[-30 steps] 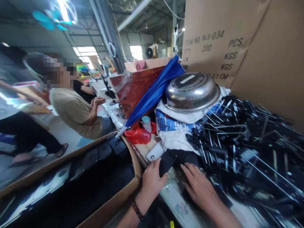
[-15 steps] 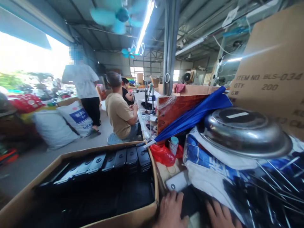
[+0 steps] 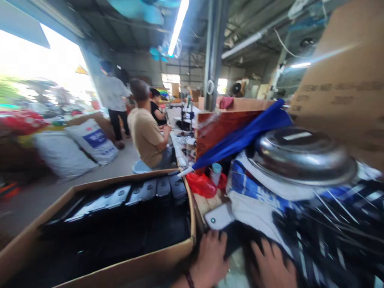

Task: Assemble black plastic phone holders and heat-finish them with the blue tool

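Observation:
My left hand (image 3: 211,254) lies beside the near right corner of a cardboard box (image 3: 120,258), fingers stretched forward and slightly bent. To its right, my right hand (image 3: 271,262) rests palm down with its fingers apart. Dark material (image 3: 238,234) lies in front of and between the hands; blur hides what it is. Below it a pale, crumpled patch (image 3: 237,266) shows. Just beyond my left fingers is a white phone-like slab (image 3: 219,216) with a round dark mark. Inside the box, flat black cases (image 3: 163,187) stand in a row along the far side.
A shiny metal basin (image 3: 303,156) lies upside down on blue-and-white sacking (image 3: 255,192). Nearby are a folded blue umbrella (image 3: 240,138), a red plastic bag (image 3: 202,185) and black bundles with metal rods (image 3: 336,236). A seated person (image 3: 147,128) works at a bench beyond the box.
The view has tilted slightly down, and both hands appear a little higher in it, still apart. The standing person in a white shirt has walked farther away.

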Motion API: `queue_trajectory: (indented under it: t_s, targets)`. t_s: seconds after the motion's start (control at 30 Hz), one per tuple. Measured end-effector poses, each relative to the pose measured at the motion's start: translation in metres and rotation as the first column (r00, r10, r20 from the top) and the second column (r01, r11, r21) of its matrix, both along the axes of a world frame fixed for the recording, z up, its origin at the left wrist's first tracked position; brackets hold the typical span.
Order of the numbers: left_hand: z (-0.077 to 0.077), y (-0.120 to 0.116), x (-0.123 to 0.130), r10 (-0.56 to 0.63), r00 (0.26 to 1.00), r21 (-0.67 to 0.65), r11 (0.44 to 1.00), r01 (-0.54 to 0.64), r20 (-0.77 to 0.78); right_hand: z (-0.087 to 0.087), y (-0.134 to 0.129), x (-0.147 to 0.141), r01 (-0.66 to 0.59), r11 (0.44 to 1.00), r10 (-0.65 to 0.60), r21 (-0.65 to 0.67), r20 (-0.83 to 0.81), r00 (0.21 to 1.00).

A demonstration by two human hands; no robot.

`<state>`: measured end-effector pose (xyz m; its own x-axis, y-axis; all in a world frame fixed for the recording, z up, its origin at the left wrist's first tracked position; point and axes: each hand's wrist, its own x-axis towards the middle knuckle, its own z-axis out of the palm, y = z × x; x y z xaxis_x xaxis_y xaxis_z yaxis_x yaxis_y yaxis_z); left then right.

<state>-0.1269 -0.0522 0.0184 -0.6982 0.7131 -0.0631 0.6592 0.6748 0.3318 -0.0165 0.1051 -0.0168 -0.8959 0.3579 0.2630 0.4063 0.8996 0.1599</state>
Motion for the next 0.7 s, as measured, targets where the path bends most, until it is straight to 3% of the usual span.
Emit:
queue_trajectory:
  t_s: [0.1, 0.2, 0.57, 0.7]
  targets:
    - [0.01, 0.0, 0.002, 0.011, 0.998, -0.026, 1.0, -0.013, -0.06, 0.025, -0.013, 0.005, 0.057, 0.995, -0.052, -0.08, 0.061, 0.997]
    - [0.012, 0.008, 0.0, -0.043, 0.989, -0.08, 0.996, 0.032, -0.144, 0.036, -0.017, 0.005, 0.104, 0.983, -0.088, -0.15, 0.108, 0.99]
    - [0.0, 0.02, -0.001, -0.085, 0.978, -0.126, 0.99, 0.061, -0.191, 0.033, -0.004, -0.017, 0.043, 0.978, -0.029, -0.204, 0.073, 0.997]
    - [-0.005, 0.021, 0.004, -0.059, 0.987, -0.122, 0.992, 0.041, -0.152, 0.025, 0.002, -0.02, 0.036, 0.992, -0.029, -0.122, 0.059, 0.998]
